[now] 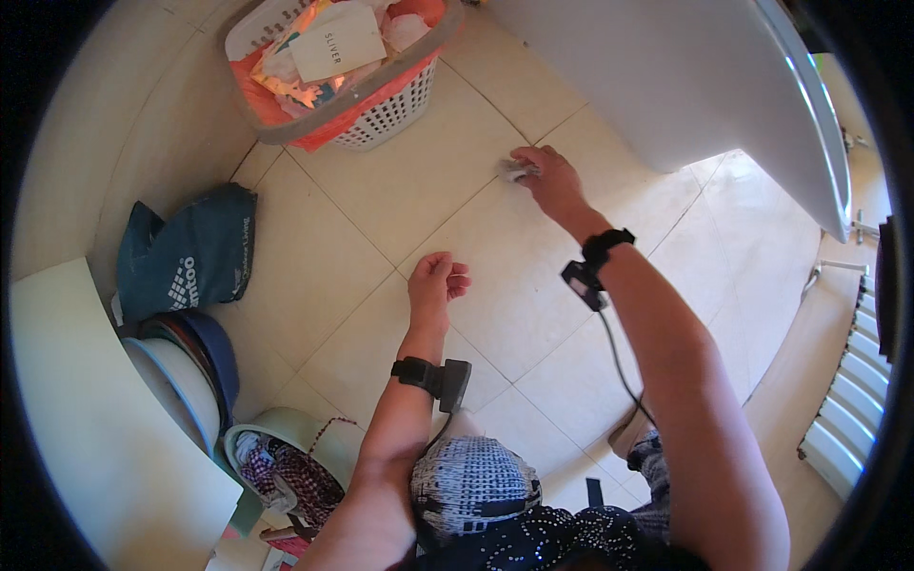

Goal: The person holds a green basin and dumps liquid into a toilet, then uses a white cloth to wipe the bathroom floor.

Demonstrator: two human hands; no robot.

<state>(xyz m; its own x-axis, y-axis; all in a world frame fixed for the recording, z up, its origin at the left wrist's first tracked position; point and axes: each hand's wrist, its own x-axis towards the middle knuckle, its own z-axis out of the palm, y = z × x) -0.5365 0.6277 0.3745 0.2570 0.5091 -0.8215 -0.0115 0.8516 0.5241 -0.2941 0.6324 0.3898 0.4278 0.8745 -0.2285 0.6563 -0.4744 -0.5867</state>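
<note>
My right hand (553,178) is stretched forward over the tiled floor (357,214), its fingers closed on a small crumpled greyish-white cloth or wad (515,170). The wad appears to touch the floor near a tile joint. My left hand (437,278) hangs nearer to me, left of the right one, with loosely curled fingers and nothing visible in them. Each wrist wears a black strap with a small device and a cable.
Ahead stands a plastic basket (389,107) lined with a red bag and full of waste. A dark green bag (193,250), stacked basins (178,385) and a green bucket of cloths (285,421) line the left. At right are a white tub-like fixture (643,86) and a radiator (842,400).
</note>
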